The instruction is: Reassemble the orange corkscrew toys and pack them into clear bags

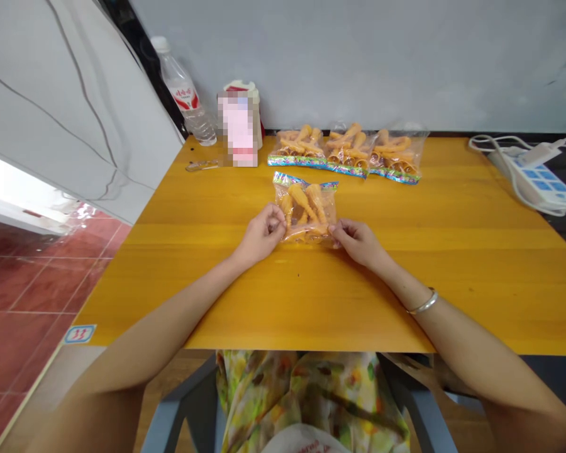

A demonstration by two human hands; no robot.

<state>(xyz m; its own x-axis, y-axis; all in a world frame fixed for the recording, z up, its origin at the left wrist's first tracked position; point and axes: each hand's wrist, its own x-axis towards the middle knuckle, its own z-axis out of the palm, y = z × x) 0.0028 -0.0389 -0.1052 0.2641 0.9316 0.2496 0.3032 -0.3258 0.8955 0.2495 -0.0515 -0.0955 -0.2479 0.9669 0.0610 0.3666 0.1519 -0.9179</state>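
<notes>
While the left hand (pixel 261 234) and right hand (pixel 358 244) pinch opposite lower corners of a clear plastic bag (pixel 305 211) of orange cone-shaped pieces, it lies flat between them on a yellow wooden table (pixel 453 283). Three more bags (pixel 348 150) sit in a row beyond the hands. Both forearms (pixel 170 314) angle inward; a silver bangle (pixel 423 302) circles the right wrist.

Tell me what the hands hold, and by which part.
The left hand and right hand pinch a clear plastic bag of orange cone-shaped pieces at its lower corners.
</notes>
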